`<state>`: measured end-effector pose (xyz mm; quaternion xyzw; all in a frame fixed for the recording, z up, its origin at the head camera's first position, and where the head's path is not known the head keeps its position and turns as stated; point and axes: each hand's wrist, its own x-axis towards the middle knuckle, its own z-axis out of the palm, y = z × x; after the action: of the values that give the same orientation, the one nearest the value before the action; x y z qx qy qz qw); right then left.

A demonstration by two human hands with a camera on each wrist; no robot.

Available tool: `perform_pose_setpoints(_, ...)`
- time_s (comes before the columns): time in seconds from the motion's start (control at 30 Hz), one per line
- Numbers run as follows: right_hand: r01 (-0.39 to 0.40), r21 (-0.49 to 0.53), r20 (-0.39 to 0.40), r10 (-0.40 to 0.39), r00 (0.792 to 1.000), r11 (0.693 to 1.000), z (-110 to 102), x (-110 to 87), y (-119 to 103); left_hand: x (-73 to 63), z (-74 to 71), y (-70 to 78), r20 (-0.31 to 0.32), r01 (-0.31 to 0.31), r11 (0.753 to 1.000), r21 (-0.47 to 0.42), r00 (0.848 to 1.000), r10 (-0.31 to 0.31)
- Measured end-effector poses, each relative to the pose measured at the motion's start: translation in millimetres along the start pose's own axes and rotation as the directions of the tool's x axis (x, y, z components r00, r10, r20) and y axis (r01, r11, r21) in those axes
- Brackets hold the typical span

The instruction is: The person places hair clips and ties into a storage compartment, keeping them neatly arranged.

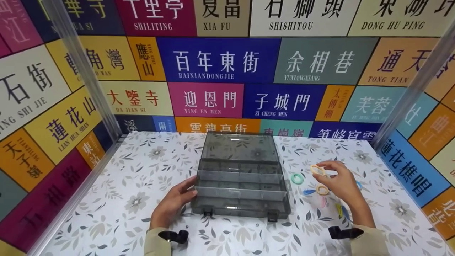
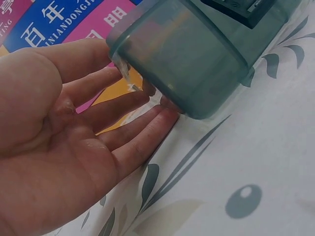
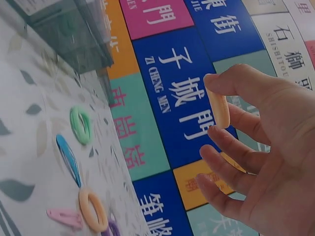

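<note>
A pale yellow-orange hair tie [image 1: 317, 170] is pinched between the thumb and fingers of my right hand [image 1: 339, 179], raised over the table. The right wrist view shows this hair tie [image 3: 218, 104] edge-on. My left hand [image 1: 174, 202] touches the left side of a grey see-through plastic box [image 1: 241, 211], its fingers nearly straight. In the left wrist view the fingertips [image 2: 170, 110] meet the box's side wall [image 2: 192, 73]. The box's lid [image 1: 240, 147] stands raised at the back, and dividers [image 1: 241, 192] split the inside into compartments.
Right of the box lie a green hair tie [image 1: 297, 179], a blue hair clip [image 1: 309, 191], an orange hair tie [image 1: 322, 190] and a pink hair clip [image 3: 65, 218]. A purple hair tie [image 3: 113, 227] lies nearby. Signboard-patterned walls [image 1: 217, 60] enclose the flower-patterned table [image 1: 138, 170].
</note>
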<state>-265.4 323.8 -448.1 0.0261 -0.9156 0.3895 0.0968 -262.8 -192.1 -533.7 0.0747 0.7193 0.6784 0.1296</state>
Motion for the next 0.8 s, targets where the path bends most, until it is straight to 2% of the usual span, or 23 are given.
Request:
perform_pose_setpoints(0.2,0.066,0.022,0.030,-0.067,0.997,0.998,15.6,13.8,-17.6,1.3,-0.6,1.1,0.006,-0.006,0.999,0.036,1.000,0.005)
perform_pose_setpoints(0.4,0.131,0.078,0.055,-0.136,0.989,0.988,28.6,29.9,-44.5,2.9,0.3,1.6,0.016,-0.001,1.000,0.016,1.000,0.001)
perform_pose_setpoints(0.67,0.228,0.120,0.119,-0.242,0.963,0.966,49.4,50.0,-83.8,2.7,0.0,1.8,-0.001,0.015,1.000,-0.003,1.000,-0.015)
perform_pose_setpoints(0.8,0.264,0.138,0.142,-0.283,0.949,0.955,62.7,57.3,-100.3,4.4,1.0,3.5,-0.026,0.056,0.998,-0.019,0.998,-0.056)
